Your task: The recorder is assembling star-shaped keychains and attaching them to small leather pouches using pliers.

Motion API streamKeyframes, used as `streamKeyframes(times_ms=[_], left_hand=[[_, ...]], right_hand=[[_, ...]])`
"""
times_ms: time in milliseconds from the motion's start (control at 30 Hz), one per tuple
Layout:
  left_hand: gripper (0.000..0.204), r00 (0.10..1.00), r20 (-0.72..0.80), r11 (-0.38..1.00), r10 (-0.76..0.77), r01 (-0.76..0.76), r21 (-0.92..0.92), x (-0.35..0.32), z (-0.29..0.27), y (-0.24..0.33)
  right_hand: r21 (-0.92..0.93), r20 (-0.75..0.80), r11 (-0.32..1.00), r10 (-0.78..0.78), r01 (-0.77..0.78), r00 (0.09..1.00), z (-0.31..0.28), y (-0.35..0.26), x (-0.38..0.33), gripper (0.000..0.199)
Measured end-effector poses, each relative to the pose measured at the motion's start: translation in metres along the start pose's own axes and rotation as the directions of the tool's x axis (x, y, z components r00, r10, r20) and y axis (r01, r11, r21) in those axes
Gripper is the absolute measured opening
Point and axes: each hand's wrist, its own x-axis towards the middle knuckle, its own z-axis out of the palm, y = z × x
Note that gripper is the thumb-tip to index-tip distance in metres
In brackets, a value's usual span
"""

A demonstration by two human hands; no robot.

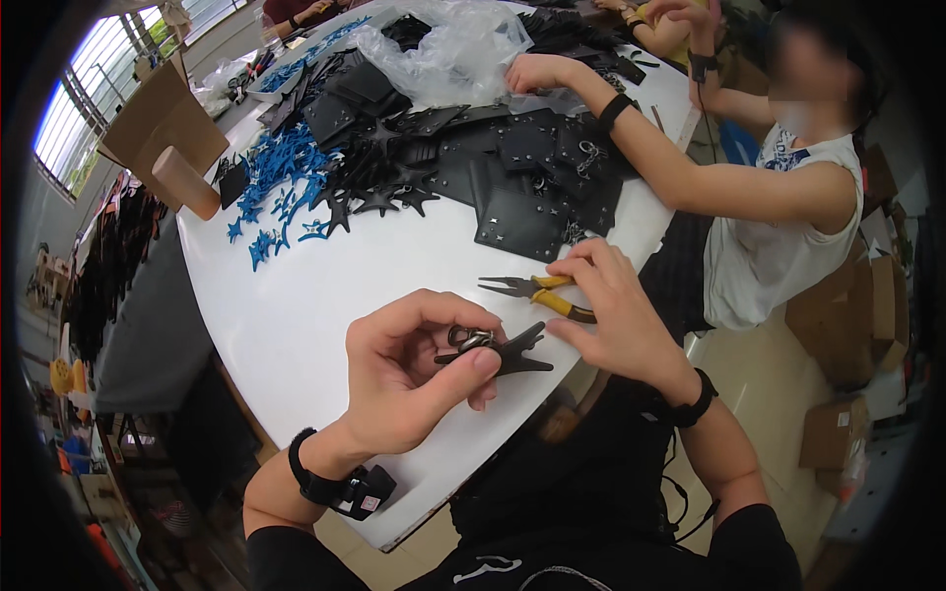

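My left hand is closed around a black star-shaped piece with pointed arms. A small metal clasp sits on it between my thumb and fingers. Pliers with yellow handles and dark jaws are at my right hand, whose thumb and fingers curve round the handles. The jaws point left and stand slightly apart. Whether the pliers rest on the table or are lifted a little, I cannot tell.
On the white table, blue star pieces, black star pieces and black studded pouches lie heaped at the back. A clear plastic bag tops the heap. A co-worker's arm reaches in from the right. A cardboard box stands back left.
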Motion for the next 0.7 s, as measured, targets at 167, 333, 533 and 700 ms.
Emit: streamKeyframes(times_ms=[167, 333, 533, 700], left_hand=[[0.028, 0.999, -0.001, 0.988, -0.053, 0.052, -0.147, -0.002, -0.007, -0.008], [0.026, 0.983, 0.115, 0.868, -0.145, 0.182, -0.461, 0.004, -0.008, -0.012], [0.021, 0.976, -0.081, 0.973, -0.202, 0.21, 0.1, 0.015, -0.022, 0.002], [0.013, 0.951, -0.055, 0.872, -0.304, 0.301, 0.387, 0.033, -0.063, -0.009]], right_hand=[[0.477, 0.028, 0.853, -0.254, 0.211, 0.967, -0.019, -0.017, 0.004, 0.08], [0.943, 0.125, 0.33, -0.239, -0.041, 0.963, 0.021, -0.037, -0.003, 0.08], [0.838, 0.226, 0.508, 0.01, -0.199, 0.974, 0.014, -0.057, 0.004, 0.068], [0.324, 0.096, 0.926, 0.172, -0.195, 0.98, 0.024, -0.08, 0.015, 0.072]])
